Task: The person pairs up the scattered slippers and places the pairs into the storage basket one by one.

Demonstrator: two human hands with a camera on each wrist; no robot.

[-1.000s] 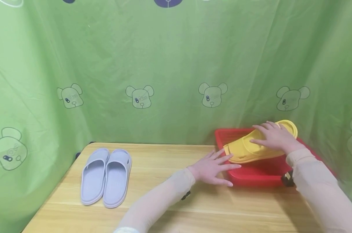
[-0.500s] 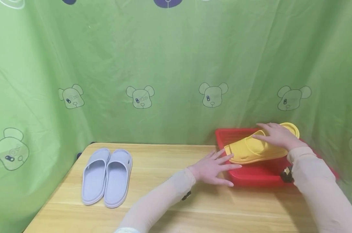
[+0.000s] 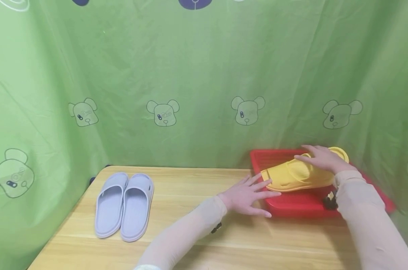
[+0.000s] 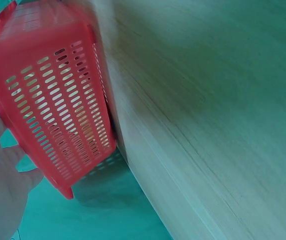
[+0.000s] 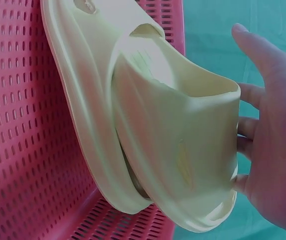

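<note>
Two yellow slippers (image 3: pixel 285 175) lie overlapping and tilted in a red plastic basket (image 3: pixel 288 210), their far end over its back rim in the head view. My right hand (image 3: pixel 322 157) is over that far end. In the right wrist view the fingertips of the right hand (image 5: pixel 277 130) touch the toe of the upper slipper (image 5: pixel 182 145), and the thumb stands straight and apart from it. My left hand (image 3: pixel 246 195) spreads its fingers at the basket's left rim, near the slippers' near end. In the left wrist view the left hand (image 4: pixel 3 175) is beside the perforated basket wall (image 4: pixel 58 110).
A pair of grey slippers (image 3: pixel 123 206) stands side by side on the left of the wooden table (image 3: pixel 190 183). A green curtain (image 3: pixel 204 75) with bear-head prints hangs behind and at both sides. The basket stands at the table's back right.
The yellow slippers' far end has sunk lower into the basket and shifted slightly right. My right hand has moved down and slightly right with loosened fingers. The left hand has stayed in place.
</note>
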